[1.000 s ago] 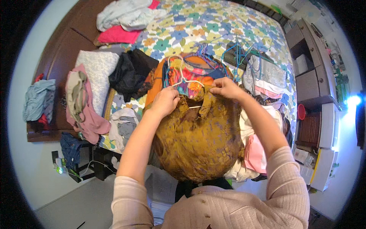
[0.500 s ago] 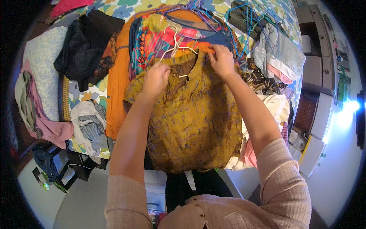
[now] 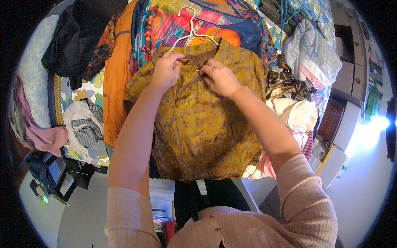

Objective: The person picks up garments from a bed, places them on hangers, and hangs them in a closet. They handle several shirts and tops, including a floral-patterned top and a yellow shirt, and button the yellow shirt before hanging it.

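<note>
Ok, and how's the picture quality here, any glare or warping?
In the head view, a bright light at the far right bleaches the wall beside it; in the same head view, the drawers bend near the rim, corners go black, but the shirt's pattern stays readable.

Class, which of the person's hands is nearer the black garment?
Left. The left hand is right of the black garment; the right hand is farther right.

1. A home, likely a bedroom.
2. Left of the left hand (image 3: 166,70): flowered bed (image 3: 80,96).
3. Well right of the right hand (image 3: 221,78): drawers (image 3: 346,76).
4. Beyond and beside both hands: spread clothes (image 3: 76,33).
5. Beyond the right hand: hangers (image 3: 283,22).
</note>
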Demonstrator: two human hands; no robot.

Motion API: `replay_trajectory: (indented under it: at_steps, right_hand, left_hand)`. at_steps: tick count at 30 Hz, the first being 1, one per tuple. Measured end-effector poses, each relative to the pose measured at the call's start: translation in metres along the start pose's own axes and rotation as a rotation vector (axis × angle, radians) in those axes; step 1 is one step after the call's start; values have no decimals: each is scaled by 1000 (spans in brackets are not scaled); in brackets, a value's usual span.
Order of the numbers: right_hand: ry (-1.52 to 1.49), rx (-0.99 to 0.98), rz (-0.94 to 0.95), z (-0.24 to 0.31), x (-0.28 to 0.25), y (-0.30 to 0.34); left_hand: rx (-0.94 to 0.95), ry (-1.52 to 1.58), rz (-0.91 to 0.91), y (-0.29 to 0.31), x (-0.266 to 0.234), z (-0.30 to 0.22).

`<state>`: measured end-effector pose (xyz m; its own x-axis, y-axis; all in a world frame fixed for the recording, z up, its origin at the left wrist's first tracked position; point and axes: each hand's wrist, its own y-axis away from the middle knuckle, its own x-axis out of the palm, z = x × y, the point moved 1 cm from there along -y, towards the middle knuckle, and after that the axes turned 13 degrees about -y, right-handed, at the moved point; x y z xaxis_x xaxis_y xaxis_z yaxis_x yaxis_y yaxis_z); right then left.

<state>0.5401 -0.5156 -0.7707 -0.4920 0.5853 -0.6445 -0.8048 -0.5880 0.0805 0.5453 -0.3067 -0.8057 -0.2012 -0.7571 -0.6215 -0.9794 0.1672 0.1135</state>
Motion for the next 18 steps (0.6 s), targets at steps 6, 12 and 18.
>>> replay_trajectory:
  at_steps: [6, 12, 18]
  right_hand:
    - [45, 7, -22, -1, 1, 2]
    - [54, 14, -102, 4, 1, 4]
    - [136, -59, -206, 14, -2, 2]
  left_hand:
    - [96, -319, 22, -10, 6, 2]
    - [71, -360, 163, -17, 0, -17]
    - [-215, -97, 448, -27, 1, -5]
